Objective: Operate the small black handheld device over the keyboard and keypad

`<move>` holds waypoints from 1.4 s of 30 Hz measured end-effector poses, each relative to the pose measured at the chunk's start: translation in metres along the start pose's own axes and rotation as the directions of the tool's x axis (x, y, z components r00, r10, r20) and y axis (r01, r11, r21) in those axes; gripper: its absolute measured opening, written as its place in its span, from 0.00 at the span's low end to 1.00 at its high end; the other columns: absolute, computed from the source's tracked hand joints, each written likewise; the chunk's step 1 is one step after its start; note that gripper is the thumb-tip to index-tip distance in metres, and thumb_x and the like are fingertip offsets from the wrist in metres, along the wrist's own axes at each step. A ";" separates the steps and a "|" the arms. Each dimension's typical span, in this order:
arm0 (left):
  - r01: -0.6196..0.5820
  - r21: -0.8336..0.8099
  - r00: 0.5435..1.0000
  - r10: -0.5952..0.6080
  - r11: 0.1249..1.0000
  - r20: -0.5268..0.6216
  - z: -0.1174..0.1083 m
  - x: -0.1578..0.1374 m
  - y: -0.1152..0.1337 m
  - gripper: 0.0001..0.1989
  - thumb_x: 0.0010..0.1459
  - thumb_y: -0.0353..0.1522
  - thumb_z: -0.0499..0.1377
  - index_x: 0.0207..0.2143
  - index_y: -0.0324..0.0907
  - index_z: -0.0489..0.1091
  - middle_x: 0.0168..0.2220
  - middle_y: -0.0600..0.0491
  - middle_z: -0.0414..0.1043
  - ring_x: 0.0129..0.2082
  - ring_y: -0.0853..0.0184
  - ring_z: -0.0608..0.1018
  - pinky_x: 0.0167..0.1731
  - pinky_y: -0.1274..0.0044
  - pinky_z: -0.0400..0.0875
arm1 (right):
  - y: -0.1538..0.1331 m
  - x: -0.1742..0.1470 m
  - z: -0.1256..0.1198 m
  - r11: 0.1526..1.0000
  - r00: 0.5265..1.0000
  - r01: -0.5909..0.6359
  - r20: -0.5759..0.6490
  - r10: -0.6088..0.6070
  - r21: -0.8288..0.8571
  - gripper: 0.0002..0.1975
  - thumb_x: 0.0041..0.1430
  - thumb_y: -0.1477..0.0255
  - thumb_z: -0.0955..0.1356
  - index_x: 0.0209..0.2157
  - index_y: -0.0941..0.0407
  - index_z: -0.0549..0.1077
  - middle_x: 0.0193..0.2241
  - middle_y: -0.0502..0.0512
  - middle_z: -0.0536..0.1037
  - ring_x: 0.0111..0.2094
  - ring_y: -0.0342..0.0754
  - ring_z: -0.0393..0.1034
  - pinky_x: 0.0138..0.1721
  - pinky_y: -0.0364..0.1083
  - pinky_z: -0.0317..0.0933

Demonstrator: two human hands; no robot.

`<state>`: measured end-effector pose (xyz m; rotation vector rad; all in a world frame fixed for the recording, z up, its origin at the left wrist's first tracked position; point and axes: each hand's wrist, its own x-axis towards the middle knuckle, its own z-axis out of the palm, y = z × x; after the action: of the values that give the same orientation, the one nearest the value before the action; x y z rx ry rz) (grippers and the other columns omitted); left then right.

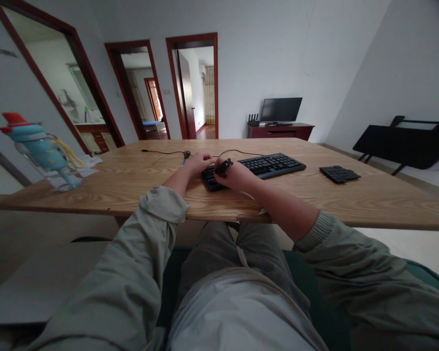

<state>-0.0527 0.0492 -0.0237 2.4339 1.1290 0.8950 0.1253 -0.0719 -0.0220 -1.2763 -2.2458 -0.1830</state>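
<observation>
A black keyboard (274, 165) lies on the wooden table, its left end beneath both hands. My left hand (198, 164) rests at that end with its fingers bent inward over the keys; what the fingertips hold, if anything, is hidden. Close beside it, my right hand (234, 174) is closed around a small dark tool (224, 167), whose exact kind is unclear. The tool's blunt end points up and right, above the keys. Off to the right lies a flat dark cluster of what look like loose keycaps (339, 174), set in rows.
A blue bottle with a red lid (40, 144) stands at the table's left, near some papers (89, 163). A thin black cable (161, 151) runs behind the keyboard. The table's front edge (212, 214) is just ahead of my lap.
</observation>
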 end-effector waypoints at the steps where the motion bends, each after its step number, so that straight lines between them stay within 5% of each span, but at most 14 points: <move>1: 0.004 -0.014 1.000 -0.005 1.000 -0.004 0.000 0.000 0.001 0.15 0.52 0.42 0.56 0.27 0.39 0.72 0.25 0.53 0.71 0.27 0.66 0.69 0.26 0.76 0.61 | -0.003 -0.003 -0.002 0.999 0.999 0.034 0.014 -0.034 -0.021 0.20 0.57 0.67 0.66 0.52 0.57 0.68 0.37 0.60 0.79 0.34 0.53 0.72 0.35 0.47 0.60; 7: 0.038 -0.057 0.999 -0.038 0.998 -0.007 0.000 -0.003 0.006 0.12 0.51 0.39 0.58 0.24 0.40 0.70 0.24 0.52 0.71 0.27 0.66 0.69 0.26 0.76 0.61 | -0.011 -0.011 -0.010 0.986 0.985 0.154 0.067 -0.158 0.059 0.20 0.54 0.72 0.67 0.50 0.55 0.69 0.37 0.59 0.78 0.33 0.52 0.71 0.35 0.45 0.57; 14: 0.029 0.010 0.999 -0.029 1.000 -0.022 -0.002 -0.004 0.010 0.15 0.54 0.41 0.56 0.28 0.38 0.73 0.26 0.52 0.72 0.28 0.66 0.70 0.27 0.76 0.60 | 0.016 0.000 0.004 0.905 0.995 0.055 -0.094 -0.017 0.422 0.11 0.53 0.68 0.68 0.39 0.56 0.70 0.32 0.52 0.76 0.32 0.46 0.67 0.35 0.44 0.59; 21: 0.016 0.041 1.000 -0.016 0.999 -0.003 -0.004 -0.006 0.014 0.17 0.55 0.43 0.55 0.29 0.38 0.73 0.26 0.53 0.71 0.27 0.67 0.69 0.27 0.75 0.58 | 0.026 0.004 0.013 0.850 0.990 0.011 -0.125 0.065 0.526 0.15 0.52 0.66 0.69 0.41 0.57 0.70 0.29 0.49 0.74 0.29 0.44 0.65 0.32 0.43 0.58; 35: 0.027 -0.029 1.000 -0.027 0.999 0.004 -0.002 -0.003 0.003 0.19 0.54 0.45 0.56 0.28 0.37 0.73 0.26 0.52 0.72 0.27 0.67 0.69 0.26 0.76 0.59 | 0.012 0.016 0.018 0.942 0.998 0.061 -0.031 -0.054 0.330 0.17 0.53 0.72 0.68 0.45 0.58 0.72 0.34 0.55 0.77 0.31 0.46 0.69 0.35 0.44 0.61; 42: 0.006 -0.100 0.999 -0.003 0.995 0.033 0.001 0.000 0.000 0.11 0.52 0.36 0.59 0.29 0.34 0.72 0.26 0.52 0.71 0.27 0.68 0.67 0.26 0.77 0.60 | 0.007 0.015 0.019 0.966 0.997 0.072 0.008 -0.077 0.250 0.14 0.54 0.74 0.66 0.44 0.58 0.73 0.36 0.59 0.78 0.32 0.50 0.70 0.37 0.46 0.62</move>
<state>-0.0524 0.0495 -0.0247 2.3551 1.0520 0.8855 0.1176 -0.0500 -0.0310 -1.0648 -2.2497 0.0826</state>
